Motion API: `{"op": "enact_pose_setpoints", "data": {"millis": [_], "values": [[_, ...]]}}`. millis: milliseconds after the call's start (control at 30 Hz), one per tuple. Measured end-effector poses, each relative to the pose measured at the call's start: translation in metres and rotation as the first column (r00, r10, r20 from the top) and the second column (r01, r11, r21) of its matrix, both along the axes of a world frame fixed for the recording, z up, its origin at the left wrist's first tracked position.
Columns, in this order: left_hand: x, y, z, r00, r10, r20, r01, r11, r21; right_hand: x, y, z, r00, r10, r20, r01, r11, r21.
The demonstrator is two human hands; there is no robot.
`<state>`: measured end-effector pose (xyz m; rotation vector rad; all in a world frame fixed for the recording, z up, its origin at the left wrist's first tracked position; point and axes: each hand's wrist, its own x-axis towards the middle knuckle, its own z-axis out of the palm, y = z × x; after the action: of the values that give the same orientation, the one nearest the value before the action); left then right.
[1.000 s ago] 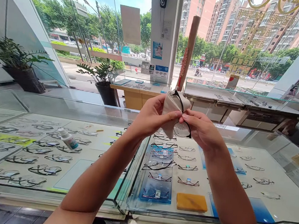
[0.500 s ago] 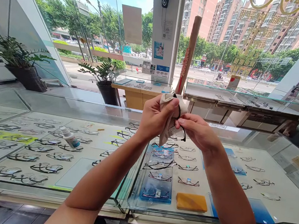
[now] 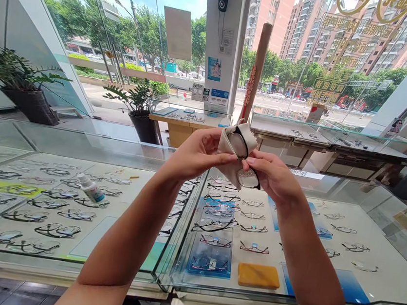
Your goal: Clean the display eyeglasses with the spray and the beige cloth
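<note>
My left hand (image 3: 196, 155) pinches a beige cleaning cloth (image 3: 235, 137) wrapped round the upper lens of a pair of black-rimmed glasses (image 3: 247, 177). Close beside it, my right hand (image 3: 273, 176) grips the glasses by the lower lens, fingers closed on the frame. Both hands are raised above the glass counter (image 3: 79, 148), roughly over the seam between two display cases. Part of the frame is hidden inside the cloth.
Several rows of glasses lie under the counter glass. A small white spray bottle (image 3: 89, 187) lies on the glass to the left, and an orange pad (image 3: 258, 275) sits in the right case. Potted plants (image 3: 23, 84) and more display cases stand beyond, by the windows.
The hands rose slightly then settled back. The cloth has shifted over the upper lens, and the lower lens shows more clearly below my right fingers.
</note>
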<state>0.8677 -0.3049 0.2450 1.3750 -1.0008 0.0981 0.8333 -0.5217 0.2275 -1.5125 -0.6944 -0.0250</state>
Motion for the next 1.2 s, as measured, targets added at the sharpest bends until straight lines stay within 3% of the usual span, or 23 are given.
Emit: {"op": "enact_pose_setpoints", "data": {"millis": [267, 500, 700, 900, 1033, 1200], "values": [[0.003, -0.007, -0.004, 0.998, 0.047, 0.036, -0.045, 0.998, -0.051, -0.001, 0.012, -0.007, 0.999, 0.04, -0.002, -0.04, 0.999, 0.014], [-0.006, -0.007, 0.001, 0.971, 0.221, 0.088, -0.206, 0.966, -0.157, -0.008, 0.007, -0.002, 0.995, 0.075, 0.067, -0.074, 0.997, -0.026], [-0.008, 0.015, 0.02, 0.994, 0.059, 0.089, -0.069, 0.992, 0.109, -0.011, 0.0, 0.005, 0.999, 0.001, 0.045, 0.002, 0.998, -0.069], [-0.008, -0.004, 0.006, 0.998, 0.002, 0.059, -0.001, 1.0, -0.004, -0.01, -0.003, 0.005, 0.999, 0.045, -0.027, -0.045, 0.998, 0.032], [-0.013, -0.023, -0.007, 0.983, 0.094, 0.156, -0.075, 0.989, -0.123, -0.011, 0.001, 0.002, 0.99, 0.134, -0.048, -0.127, 0.985, 0.114], [-0.026, -0.032, -0.011, 0.913, 0.346, 0.216, -0.291, 0.924, -0.247, -0.013, 0.006, -0.003, 0.975, 0.221, -0.026, -0.216, 0.966, 0.139]]}}
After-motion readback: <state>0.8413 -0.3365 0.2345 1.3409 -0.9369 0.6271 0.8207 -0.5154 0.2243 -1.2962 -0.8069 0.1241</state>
